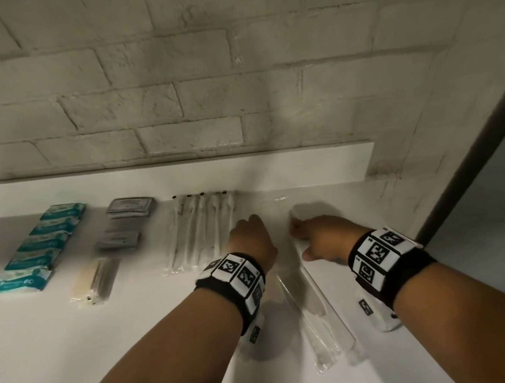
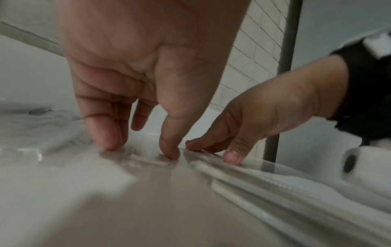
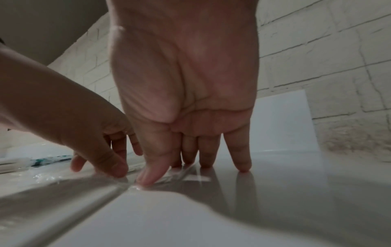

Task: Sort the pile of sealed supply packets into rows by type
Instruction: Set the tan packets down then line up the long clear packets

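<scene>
Sorted rows lie on the white table (image 1: 71, 349): teal packets (image 1: 39, 246) at far left, then grey packets (image 1: 125, 223) with a wooden-stick packet (image 1: 94, 280) in front of them, then long swab packets (image 1: 201, 231). To the right of the swabs lie clear long packets (image 1: 315, 313), running from my hands back between my wrists. My left hand (image 1: 251, 234) presses straight fingers (image 2: 110, 143) down on clear plastic beside the swabs. My right hand (image 1: 300, 233) presses its thumb and fingertips (image 3: 148, 175) on the far end of a clear packet (image 3: 184, 173). Neither hand lifts anything.
A white brick wall (image 1: 228, 80) and a low white upstand (image 1: 177, 182) close the back of the table. The table ends at the right, near a dark post (image 1: 470, 165). Bare tabletop lies in front of the rows at the near left.
</scene>
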